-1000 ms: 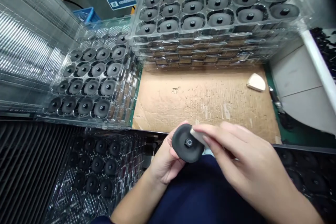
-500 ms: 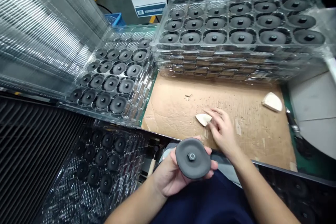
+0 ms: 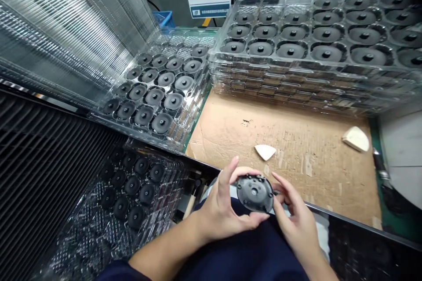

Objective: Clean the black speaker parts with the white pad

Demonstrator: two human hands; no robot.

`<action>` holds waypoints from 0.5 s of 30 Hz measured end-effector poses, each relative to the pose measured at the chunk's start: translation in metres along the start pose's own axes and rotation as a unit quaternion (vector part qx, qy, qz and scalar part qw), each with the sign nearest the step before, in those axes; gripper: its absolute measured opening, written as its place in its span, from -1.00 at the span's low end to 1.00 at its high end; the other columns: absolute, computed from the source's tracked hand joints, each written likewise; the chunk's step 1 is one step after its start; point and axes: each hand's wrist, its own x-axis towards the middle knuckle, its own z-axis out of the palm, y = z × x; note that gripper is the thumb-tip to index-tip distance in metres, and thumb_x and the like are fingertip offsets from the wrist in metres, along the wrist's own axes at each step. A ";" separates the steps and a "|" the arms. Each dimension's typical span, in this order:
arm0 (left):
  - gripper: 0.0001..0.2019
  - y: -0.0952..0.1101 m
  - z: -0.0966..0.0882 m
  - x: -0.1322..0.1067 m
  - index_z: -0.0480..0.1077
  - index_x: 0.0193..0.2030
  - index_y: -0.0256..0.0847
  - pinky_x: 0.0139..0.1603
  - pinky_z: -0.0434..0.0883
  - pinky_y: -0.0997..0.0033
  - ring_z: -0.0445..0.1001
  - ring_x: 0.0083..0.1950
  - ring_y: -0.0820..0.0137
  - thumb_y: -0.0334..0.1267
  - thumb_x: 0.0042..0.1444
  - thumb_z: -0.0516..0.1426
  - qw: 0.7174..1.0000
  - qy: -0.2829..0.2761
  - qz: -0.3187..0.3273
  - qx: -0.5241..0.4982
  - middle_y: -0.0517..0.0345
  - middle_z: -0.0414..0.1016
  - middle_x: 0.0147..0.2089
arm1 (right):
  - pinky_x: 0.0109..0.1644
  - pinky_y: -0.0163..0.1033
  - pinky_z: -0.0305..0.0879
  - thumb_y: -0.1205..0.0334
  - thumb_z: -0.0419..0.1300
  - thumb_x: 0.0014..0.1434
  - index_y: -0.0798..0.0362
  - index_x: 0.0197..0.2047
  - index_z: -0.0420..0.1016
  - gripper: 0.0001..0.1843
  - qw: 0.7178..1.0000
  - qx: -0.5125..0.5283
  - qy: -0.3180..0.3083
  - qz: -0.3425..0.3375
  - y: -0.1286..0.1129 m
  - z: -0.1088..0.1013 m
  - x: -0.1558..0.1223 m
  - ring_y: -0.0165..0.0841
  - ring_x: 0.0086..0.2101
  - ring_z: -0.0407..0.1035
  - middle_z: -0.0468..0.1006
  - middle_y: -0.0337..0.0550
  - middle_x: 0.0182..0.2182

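Note:
A black rounded plastic part point(image 3: 255, 193) is held over my lap, with its studded underside and central hole facing me. My left hand point(image 3: 219, 206) grips it from the left, thumb at the lower edge, some fingers behind the top edge and one finger raised. At the right edge, my right hand point(image 3: 293, 215) pinches the part between thumb and fingers, some of which are hidden. Just beyond the hands, a small white wedge-shaped pad point(image 3: 265, 152) lies on the cardboard sheet point(image 3: 224, 127).
Clear trays of black parts point(image 3: 154, 96) stand stacked at left, and another tray stack point(image 3: 293, 50) stands at the back. A lower tray point(image 3: 132, 184) sits at lower left. A second white pad point(image 3: 356, 139) and a dark-handled tool point(image 3: 380, 167) lie at right.
The black part has been turned over from its smooth dished face to its studded side. My right hand has let go of the white pad and come back to the part.

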 end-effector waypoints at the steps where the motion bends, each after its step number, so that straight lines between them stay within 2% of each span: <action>1: 0.08 0.000 -0.001 0.000 -0.43 0.33 0.24 0.14 0.29 0.17 0.37 0.12 0.26 -0.40 -0.07 0.29 1.000 -0.002 0.009 0.029 0.00 0.34 0.15 | -0.28 -0.30 0.43 0.33 0.09 0.22 0.03 0.21 0.24 -0.52 0.999 -0.017 0.007 -0.039 -0.002 -0.002 -0.003 -0.44 -0.46 0.42 0.54 -0.11 -0.24; 4: 0.06 0.003 -0.003 -0.003 -0.45 0.34 0.18 0.15 0.28 0.16 0.37 0.14 0.26 -0.36 -0.04 0.28 0.998 -0.007 0.011 0.064 -0.04 0.35 0.15 | -0.19 -0.28 0.39 0.42 0.12 0.19 -0.11 0.28 0.15 -0.39 0.980 -0.073 0.013 -0.185 -0.010 -0.015 -0.002 -0.41 -0.36 0.42 0.49 -0.11 -0.15; 7: 0.03 0.007 -0.006 -0.004 -0.37 0.36 0.11 0.20 0.23 0.16 0.35 0.17 0.26 -0.31 -0.05 0.29 0.999 -0.013 -0.009 0.050 -0.05 0.36 0.17 | -0.22 -0.26 0.36 0.31 0.15 0.22 -0.09 0.19 0.32 -0.54 0.960 -0.109 -0.034 -0.254 -0.021 -0.029 0.007 -0.33 -0.25 0.42 0.50 -0.09 -0.17; 9: -0.11 0.010 -0.007 -0.006 -0.07 0.34 -0.01 0.23 0.19 0.20 0.35 0.18 0.24 -0.23 -0.08 0.31 0.996 -0.024 -0.086 0.006 -0.05 0.41 0.15 | -0.32 -0.27 0.32 0.22 0.14 0.23 -0.03 0.06 0.44 -0.68 0.958 -0.098 -0.055 -0.262 -0.030 -0.033 0.012 -0.36 -0.37 0.39 0.52 -0.15 -0.33; 10: -0.26 0.010 -0.008 -0.007 0.14 0.27 -0.09 0.22 0.21 0.22 0.38 0.15 0.22 -0.17 -0.07 0.30 0.990 -0.031 -0.138 -0.020 -0.04 0.45 0.11 | -0.38 -0.29 0.29 0.22 0.13 0.24 0.00 -0.03 0.48 -0.75 0.962 -0.081 -0.051 -0.256 -0.034 -0.033 0.012 -0.40 -0.45 0.36 0.50 -0.19 -0.43; 12: -0.57 0.010 -0.011 -0.013 0.45 -0.02 -0.20 0.09 0.33 0.27 0.48 0.00 0.22 -0.04 -0.01 0.22 0.971 -0.040 -0.227 -0.062 -0.02 0.56 -0.05 | -0.48 -0.34 0.25 0.27 0.09 0.25 0.04 -0.26 0.50 -0.84 0.971 -0.045 -0.041 -0.230 -0.040 -0.028 0.011 -0.45 -0.58 0.30 0.40 -0.27 -0.59; 14: -0.63 0.005 -0.016 -0.025 0.53 -0.25 -0.25 -0.11 0.44 0.31 0.54 -0.18 0.26 0.04 0.04 0.15 0.958 -0.031 -0.275 -0.070 0.02 0.61 -0.24 | -0.52 -0.38 0.27 0.27 0.04 0.27 0.05 -0.43 0.45 -0.74 0.974 -0.024 -0.064 -0.215 -0.041 -0.019 0.005 -0.46 -0.62 0.30 0.37 -0.27 -0.63; 15: -0.62 0.001 -0.021 -0.033 0.53 -0.31 -0.27 -0.20 0.46 0.33 0.55 -0.26 0.29 0.05 0.04 0.14 0.955 -0.019 -0.290 -0.059 0.05 0.61 -0.31 | -0.51 -0.39 0.31 0.24 0.03 0.27 0.04 -0.45 0.45 -0.71 0.970 -0.019 -0.094 -0.223 -0.039 -0.014 0.002 -0.45 -0.60 0.35 0.41 -0.25 -0.62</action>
